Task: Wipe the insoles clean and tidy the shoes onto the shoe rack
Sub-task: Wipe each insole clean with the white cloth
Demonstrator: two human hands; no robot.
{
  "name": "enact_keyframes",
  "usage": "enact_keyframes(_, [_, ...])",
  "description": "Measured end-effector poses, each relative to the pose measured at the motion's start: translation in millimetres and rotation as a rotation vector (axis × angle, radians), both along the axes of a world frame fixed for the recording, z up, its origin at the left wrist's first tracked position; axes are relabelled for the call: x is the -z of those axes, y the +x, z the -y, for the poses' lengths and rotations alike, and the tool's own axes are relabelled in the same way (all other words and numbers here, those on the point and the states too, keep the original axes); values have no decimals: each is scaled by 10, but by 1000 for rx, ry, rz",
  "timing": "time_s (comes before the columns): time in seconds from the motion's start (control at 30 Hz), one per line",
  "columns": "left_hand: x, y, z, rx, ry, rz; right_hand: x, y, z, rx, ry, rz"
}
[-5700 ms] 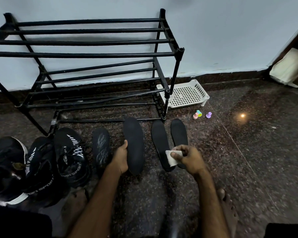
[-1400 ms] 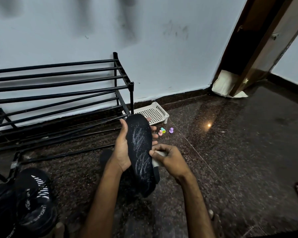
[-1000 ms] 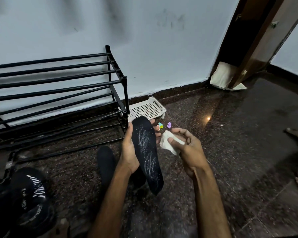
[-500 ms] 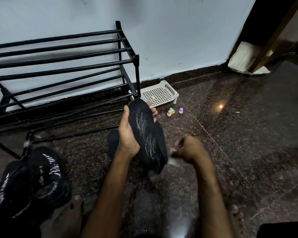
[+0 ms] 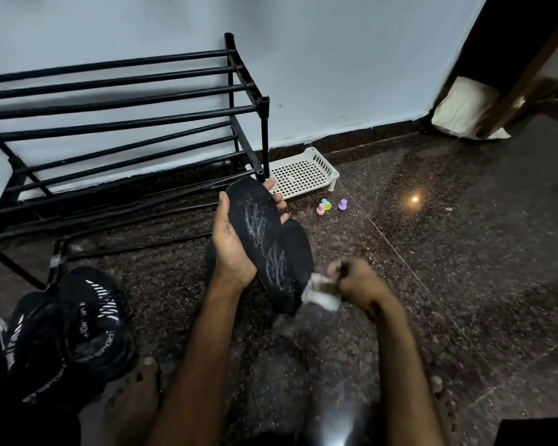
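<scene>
My left hand grips a black insole streaked with white marks and holds it tilted above the floor. My right hand, blurred, pinches a white wipe at the insole's lower end. Another black insole lies on the floor behind the held one, partly hidden. Black sport shoes with white lettering sit on the floor at the lower left. The black metal shoe rack stands bare against the wall.
A white perforated plastic tray sits on the floor to the right of the rack, with three small coloured pegs near it. A cream bag leans by the door frame at right. My bare foot rests on the dark granite floor.
Since the earliest frame my left hand has lifted the marked insole off the floor. In the last second my right hand swept the wipe from beside the insole's upper part down to its lower end.
</scene>
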State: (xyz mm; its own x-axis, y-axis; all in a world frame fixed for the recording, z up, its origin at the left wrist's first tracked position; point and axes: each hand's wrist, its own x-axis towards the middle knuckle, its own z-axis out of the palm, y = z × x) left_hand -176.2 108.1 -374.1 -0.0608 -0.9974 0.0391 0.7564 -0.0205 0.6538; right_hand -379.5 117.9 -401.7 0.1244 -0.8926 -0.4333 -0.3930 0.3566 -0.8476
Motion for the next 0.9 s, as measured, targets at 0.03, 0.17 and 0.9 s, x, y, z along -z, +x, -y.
enact_keyframes(0.03, [7, 0, -5, 4, 2, -9, -97, 11, 46, 47, -59, 203])
enact_keyframes(0.17, [-32, -44, 9, 23, 15, -30, -216, 182, 82, 51, -68, 421])
enact_keyframes(0.9, [26, -338, -30, 137, 89, 48, -632, -119, 24, -59, -1, -331])
